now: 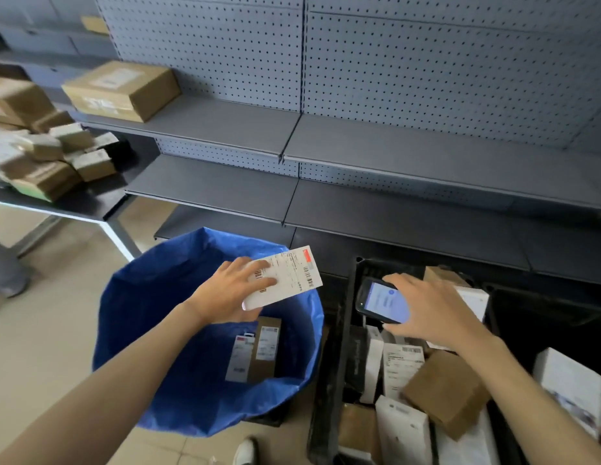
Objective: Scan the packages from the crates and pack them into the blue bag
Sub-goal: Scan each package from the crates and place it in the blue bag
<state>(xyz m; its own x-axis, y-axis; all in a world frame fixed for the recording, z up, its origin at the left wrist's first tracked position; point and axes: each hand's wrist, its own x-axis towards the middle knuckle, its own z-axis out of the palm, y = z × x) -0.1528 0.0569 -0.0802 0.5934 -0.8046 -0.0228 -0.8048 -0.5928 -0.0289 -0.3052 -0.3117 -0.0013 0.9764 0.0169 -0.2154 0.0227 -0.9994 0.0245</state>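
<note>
My left hand (232, 288) grips a flat white package (289, 276) with barcode labels, held above the right rim of the open blue bag (151, 313). Two labelled packages (255, 350) lie at the bottom of the bag. My right hand (430, 307) holds a handheld scanner (379, 302) with a lit screen, over the black crate (329, 380). The crate holds several white and brown packages (443, 391).
Grey pegboard shelves (225, 129) run across the back, with one cardboard box (121, 90) on the upper shelf. A table (74, 209) at the left carries a pile of small boxes. A second crate with a white box (571, 391) sits at the far right.
</note>
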